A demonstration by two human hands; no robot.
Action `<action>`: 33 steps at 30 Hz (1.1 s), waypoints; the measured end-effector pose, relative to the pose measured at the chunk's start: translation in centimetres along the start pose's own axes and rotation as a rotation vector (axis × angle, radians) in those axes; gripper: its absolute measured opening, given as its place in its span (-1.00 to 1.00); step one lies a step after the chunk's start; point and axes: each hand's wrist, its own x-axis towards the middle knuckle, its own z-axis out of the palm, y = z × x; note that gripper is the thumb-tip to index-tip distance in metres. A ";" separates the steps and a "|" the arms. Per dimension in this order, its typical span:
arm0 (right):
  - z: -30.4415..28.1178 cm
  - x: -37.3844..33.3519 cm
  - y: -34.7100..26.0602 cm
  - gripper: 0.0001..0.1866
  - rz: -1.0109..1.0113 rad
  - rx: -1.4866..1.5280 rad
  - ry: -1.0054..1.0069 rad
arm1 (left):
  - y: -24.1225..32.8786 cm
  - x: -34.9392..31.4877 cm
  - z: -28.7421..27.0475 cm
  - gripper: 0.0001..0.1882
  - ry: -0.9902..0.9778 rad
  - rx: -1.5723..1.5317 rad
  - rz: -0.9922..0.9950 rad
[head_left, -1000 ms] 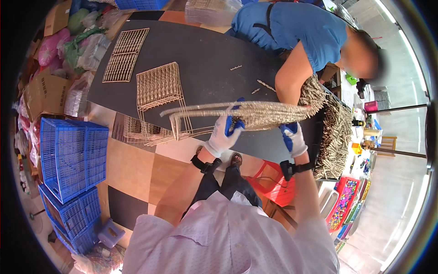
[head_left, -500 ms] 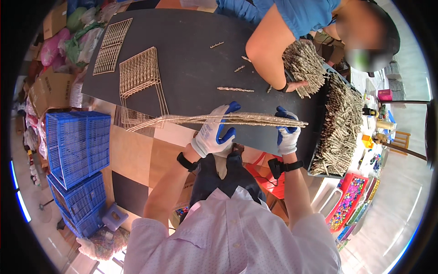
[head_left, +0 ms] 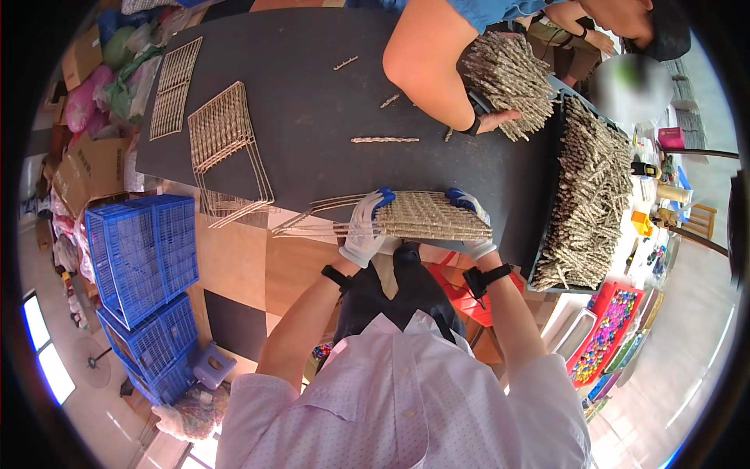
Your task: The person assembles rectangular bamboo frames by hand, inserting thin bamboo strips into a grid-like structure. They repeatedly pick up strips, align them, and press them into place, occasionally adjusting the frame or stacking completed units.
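Dark table [head_left: 305, 117] fills most of the head cam (only view btw), w/ a black bin [head_left: 555, 168] of twisted gold-brown sticks [head_left: 590, 203] at its right end, so I'll place everything off that bin. Stack of wire panels [head_left: 426, 215] is left of the bin, a bit apart from it, held up around the table's near edge; can't tell if it touches the table. Left hand [head_left: 363, 227], in a white & blue glove, is on the side away from the bin, fingertips curled over the stack's far edge and clamped on it abt where the knobbly part gives way to bare wire legs. Right hand [head_left: 476, 206], same glove, is at the bin-side end, fingers bent over that edge & gripping too; thumbs hidden. Big change vs half a sec ago: stack was edge-on, basically a thin line, now its broad face is tipped up toward the cam. Prob means it's being turned between the hands, & afaict not set down yet. Long axis runs sideways, roughly along the near edge: knobbly end points at the bin, legs point away. Way farther left of the bin, a flat panel [head_left: 176, 90] & another panel [head_left: 223, 129] lie on the table. Co-worker's hand [head_left: 498, 119] is at a stick pile [head_left: 508, 82] just beside the bin, same as half a sec ago.
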 end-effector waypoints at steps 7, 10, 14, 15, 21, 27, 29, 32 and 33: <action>0.3 2.5 -2.1 -0.56 0.249 -0.072 0.071 | 0.0 3.8 -0.5 -0.32 -0.045 -0.156 -0.537; 1.2 2.7 -1.3 -0.51 0.417 -0.151 0.073 | -0.7 2.8 0.4 -0.29 -0.004 -0.197 -0.725; 1.9 0.7 -0.4 -0.55 0.587 -0.284 -0.038 | 0.6 -1.5 1.1 -0.32 -0.003 -0.208 -0.942; 2.0 0.4 -0.2 -0.56 0.610 -0.306 -0.049 | 0.8 -2.0 1.2 -0.33 -0.004 -0.138 -0.881; 2.0 5.1 1.6 -0.63 0.715 0.140 -0.019 | -3.1 3.8 1.5 -0.41 -0.068 0.057 -0.775; 2.2 10.0 2.5 -0.60 0.695 -0.102 -0.018 | -4.6 8.7 -0.2 -0.35 -0.161 0.228 -0.708; 2.5 9.8 2.2 -0.59 0.639 -0.182 -0.031 | -3.8 8.5 -1.0 -0.31 -0.193 0.310 -0.748; 2.9 8.6 1.4 -0.58 0.618 -0.273 0.046 | -2.8 7.1 -1.2 -0.30 0.039 0.561 -0.446; 3.0 8.2 1.2 -0.55 0.558 -0.357 0.038 | -2.7 6.8 -0.7 -0.29 0.055 0.459 -0.359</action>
